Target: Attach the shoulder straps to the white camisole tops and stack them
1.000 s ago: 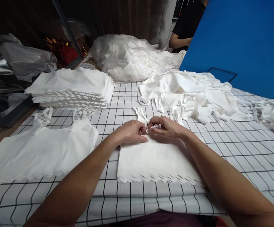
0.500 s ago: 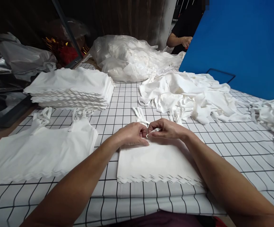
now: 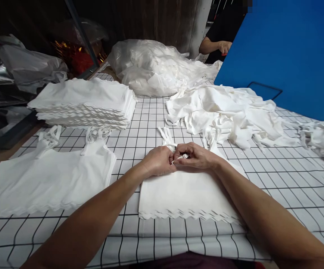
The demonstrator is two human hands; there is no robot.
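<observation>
In front of me a white camisole [image 3: 184, 194] with a wavy hem lies flat, its hem toward me; more layers seem to lie under it. My left hand [image 3: 159, 160] is closed on the garment's top edge, fingertips curled. Pressed against it, my right hand [image 3: 197, 156] pinches a small bit of the same white edge between thumb and fingers. Thin white straps [image 3: 167, 136] stick out beyond my knuckles. Just what the fingertips grip is partly hidden. To the left lies a flat layered pile of similar camisoles [image 3: 52, 175], straps bunched at the top.
A tall stack of folded white garments [image 3: 83, 97] stands at the back left. A clear plastic bag [image 3: 150, 67] sits behind, with a loose heap of white garments [image 3: 223, 108] to its right. A blue board [image 3: 285, 52] rises at right; a co-worker's hand [image 3: 224, 46] shows beside it.
My left fingers and thumb have closed in tighter, and my hands have drawn together at the top edge. A white piece now shows right of my right wrist. The view shifted slightly.
</observation>
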